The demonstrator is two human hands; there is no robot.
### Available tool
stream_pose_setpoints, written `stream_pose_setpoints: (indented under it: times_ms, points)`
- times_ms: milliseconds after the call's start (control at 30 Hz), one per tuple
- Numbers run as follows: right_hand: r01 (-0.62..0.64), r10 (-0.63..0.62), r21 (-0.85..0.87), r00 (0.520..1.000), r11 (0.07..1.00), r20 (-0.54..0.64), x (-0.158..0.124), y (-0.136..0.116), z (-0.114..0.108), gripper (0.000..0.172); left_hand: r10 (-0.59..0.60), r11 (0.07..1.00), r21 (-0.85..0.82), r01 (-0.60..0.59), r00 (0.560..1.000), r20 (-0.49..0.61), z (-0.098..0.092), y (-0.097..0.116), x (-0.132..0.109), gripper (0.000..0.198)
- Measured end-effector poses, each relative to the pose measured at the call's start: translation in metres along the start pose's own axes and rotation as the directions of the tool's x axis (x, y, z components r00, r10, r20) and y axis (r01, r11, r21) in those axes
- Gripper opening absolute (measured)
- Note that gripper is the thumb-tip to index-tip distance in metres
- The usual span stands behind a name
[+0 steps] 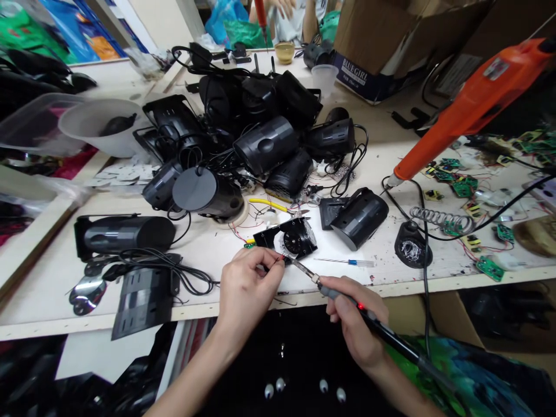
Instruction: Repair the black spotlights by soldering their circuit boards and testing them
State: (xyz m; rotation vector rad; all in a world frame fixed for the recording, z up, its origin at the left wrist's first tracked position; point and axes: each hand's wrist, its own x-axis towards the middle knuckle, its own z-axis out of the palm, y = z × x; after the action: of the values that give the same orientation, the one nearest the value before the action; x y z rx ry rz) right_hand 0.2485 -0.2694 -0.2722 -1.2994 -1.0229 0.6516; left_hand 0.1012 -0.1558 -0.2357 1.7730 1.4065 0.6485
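In my right hand is a soldering iron with a lit red light on its handle. Its metal tip reaches left, up to the fingertips of my left hand. Those fingers are pinched on what looks like a thin wire, mostly hidden by them. Just beyond, a black lamp part with a round centre lies on the bench, and the iron's tip is close to its near edge. A small blue-handled screwdriver rests right of it. Behind the part lie yellow-handled pliers.
Black lamp housings with cables pile up beyond my hands. An orange electric screwdriver hangs at the right. Green circuit boards, a coiled iron stand and a solder-filled holder are at right. Another person sits across the bench.
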Motion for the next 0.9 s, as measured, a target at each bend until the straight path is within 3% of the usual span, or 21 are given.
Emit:
stream_pose_setpoints:
  times_ms: [900]
  points:
    - [-0.086, 0.084, 0.05, 0.996, 0.995, 0.029, 0.0034, 0.0049, 0.0048, 0.024, 0.027, 0.999, 0.039, -0.026, 0.999, -0.031, 0.0021, -0.0003, 0.0005, 0.021]
